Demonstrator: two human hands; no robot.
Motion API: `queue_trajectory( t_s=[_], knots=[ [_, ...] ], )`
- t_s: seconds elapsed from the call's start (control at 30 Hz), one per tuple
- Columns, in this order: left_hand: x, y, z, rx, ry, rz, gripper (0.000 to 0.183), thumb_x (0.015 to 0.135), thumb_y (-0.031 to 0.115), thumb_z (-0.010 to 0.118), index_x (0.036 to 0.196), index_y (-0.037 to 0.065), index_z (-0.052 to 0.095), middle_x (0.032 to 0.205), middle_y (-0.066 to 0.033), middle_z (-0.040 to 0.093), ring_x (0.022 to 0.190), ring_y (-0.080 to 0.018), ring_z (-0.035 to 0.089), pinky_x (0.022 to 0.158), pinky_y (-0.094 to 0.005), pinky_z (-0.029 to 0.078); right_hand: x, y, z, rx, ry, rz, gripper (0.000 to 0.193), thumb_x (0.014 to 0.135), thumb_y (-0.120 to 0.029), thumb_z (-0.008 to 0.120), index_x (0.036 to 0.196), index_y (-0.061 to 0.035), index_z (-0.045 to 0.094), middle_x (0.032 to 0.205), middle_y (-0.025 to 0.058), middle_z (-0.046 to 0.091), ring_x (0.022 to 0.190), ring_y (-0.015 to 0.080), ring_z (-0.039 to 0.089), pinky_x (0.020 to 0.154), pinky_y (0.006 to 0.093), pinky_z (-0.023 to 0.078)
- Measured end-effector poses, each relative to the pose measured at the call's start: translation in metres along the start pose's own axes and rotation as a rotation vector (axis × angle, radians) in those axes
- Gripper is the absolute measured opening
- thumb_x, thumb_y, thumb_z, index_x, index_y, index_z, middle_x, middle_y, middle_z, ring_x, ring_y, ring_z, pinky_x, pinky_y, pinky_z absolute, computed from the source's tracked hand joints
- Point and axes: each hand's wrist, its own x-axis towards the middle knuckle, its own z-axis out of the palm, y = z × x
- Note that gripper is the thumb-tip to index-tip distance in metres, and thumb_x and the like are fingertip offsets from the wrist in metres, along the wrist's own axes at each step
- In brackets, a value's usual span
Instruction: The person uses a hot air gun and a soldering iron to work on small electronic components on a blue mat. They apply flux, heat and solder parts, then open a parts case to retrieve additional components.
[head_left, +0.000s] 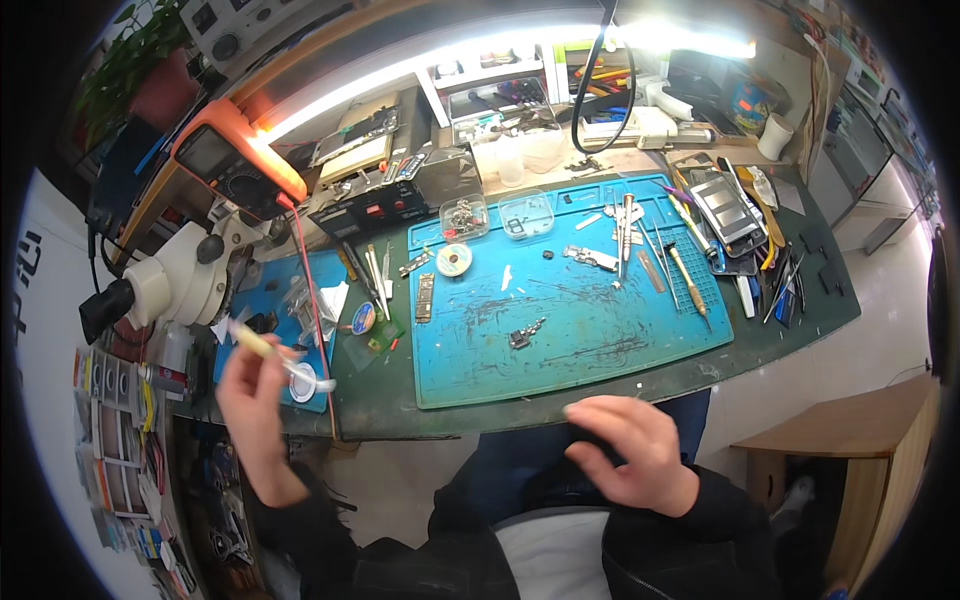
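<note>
My left hand [252,395] is raised over the left front edge of the bench, closed around a slim stick with a yellowish handle [252,340]. Motion blurs the stick, and its pale tip end points right beside a round white lid [302,382]. My right hand [635,455] hovers just off the front edge of the bench, fingers loosely curved and apart, holding nothing. On the blue work mat [620,350], beyond my right hand, lies a small dark electronic part with a metal strip [525,333]. A solder spool [454,260] sits farther back.
Screwdrivers [688,278] and tweezers lie on the mat's right side, beside piled phone parts [725,210]. Clear plastic boxes [527,215] stand at its back. At left are a white microscope [180,275], an orange multimeter [240,160] and a hanging red lead [312,290].
</note>
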Motion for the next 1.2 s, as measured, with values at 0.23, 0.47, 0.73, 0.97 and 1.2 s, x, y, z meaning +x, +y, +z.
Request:
queue_trajectory(
  t_s=[0.23, 0.47, 0.73, 0.97, 1.2],
  knots=[
    [-0.102, 0.024, 0.133, -0.847, -0.970, -0.698, 0.037, 0.107, 0.015, 0.072, 0.139, -0.003, 0.065, 0.122, -0.0088, 0.076, 0.111, -0.0168, 0.072, 0.097, -0.0322, 0.058, 0.009, -0.012, 0.018, -0.023, -0.151, -0.073, 0.063, 0.083, -0.027, 0.090, 0.142, -0.0130, 0.072, 0.124, 0.0108, 0.069, 0.097, 0.0235, 0.073, 0.078, 0.0336, 0.062],
    [-0.100, 0.026, 0.172, -0.871, -1.029, -0.611, 0.036, 0.109, 0.014, 0.070, 0.137, -0.007, 0.065, 0.124, -0.0122, 0.075, 0.111, -0.0168, 0.072, 0.097, -0.0342, 0.060, 0.001, -0.005, 0.001, -0.213, -0.061, -0.096, 0.056, 0.080, -0.003, 0.084, 0.136, -0.0079, 0.075, 0.105, 0.0093, 0.071, 0.080, 0.0224, 0.072, 0.064, 0.0337, 0.060],
    [-0.064, 0.022, 0.168, -0.124, -0.900, 0.246, 0.016, 0.102, 0.012, 0.073, 0.116, 0.004, 0.076, 0.096, -0.0095, 0.078, 0.081, -0.0236, 0.076, 0.071, -0.0324, 0.060, 0.008, 0.023, -0.012, 0.456, -0.098, 0.475, 0.036, 0.101, 0.007, 0.057, 0.135, 0.0000, 0.064, 0.115, 0.0136, 0.075, 0.089, 0.0192, 0.077, 0.074, 0.0313, 0.061],
    [-0.050, 0.009, 0.174, 0.257, -0.363, 0.470, 0.035, 0.081, 0.016, 0.091, 0.112, 0.007, 0.077, 0.103, -0.0064, 0.070, 0.089, -0.0264, 0.068, 0.070, -0.0377, 0.055, 0.023, 0.057, -0.030, 0.694, -0.173, 0.507, 0.034, 0.111, -0.033, 0.064, 0.122, -0.0005, 0.061, 0.106, 0.0063, 0.056, 0.076, 0.0106, 0.062, 0.068, 0.0252, 0.050],
    [-0.060, 0.003, 0.181, 0.290, -0.357, 0.453, 0.038, 0.074, 0.013, 0.092, 0.109, 0.008, 0.078, 0.100, -0.0047, 0.065, 0.088, -0.0275, 0.063, 0.072, -0.0398, 0.053, 0.030, 0.050, -0.025, 0.360, -0.221, 0.416, 0.065, 0.105, -0.066, 0.062, 0.117, -0.0028, 0.074, 0.092, 0.0063, 0.059, 0.064, 0.0099, 0.055, 0.060, 0.0257, 0.043]
  ],
)
